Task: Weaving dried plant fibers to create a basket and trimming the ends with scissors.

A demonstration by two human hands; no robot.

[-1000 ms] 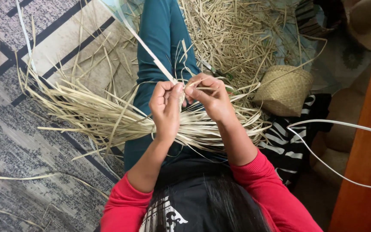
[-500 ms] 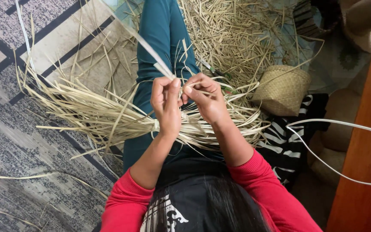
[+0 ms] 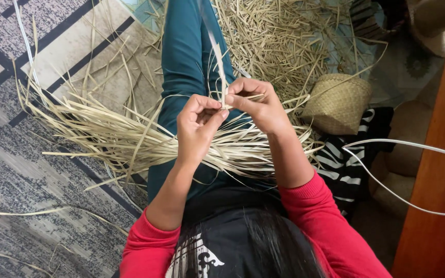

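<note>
I sit on the floor with a bundle of pale dried palm strips [image 3: 109,135] lying across my lap, over teal trousers. My left hand [image 3: 198,126] and my right hand [image 3: 260,105] meet above the bundle, fingertips close together. Both pinch one long pale strip [image 3: 217,56] that rises from my fingers and runs away over my leg. The right thumb and forefinger grip it just below where it stands up; the left fingers curl against its lower end.
A heap of short cut strips [image 3: 284,41] covers the floor ahead. A small woven basket [image 3: 338,103] lies at the right beside a black-and-white striped cloth [image 3: 351,159]. A thin white cord [image 3: 387,193] loops before a wooden panel [image 3: 439,180]. Patterned carpet [image 3: 21,170] lies left.
The long strip swung from leaning far left to standing nearly straight ahead. Both hands rose slightly and the right hand moved up over the left.
</note>
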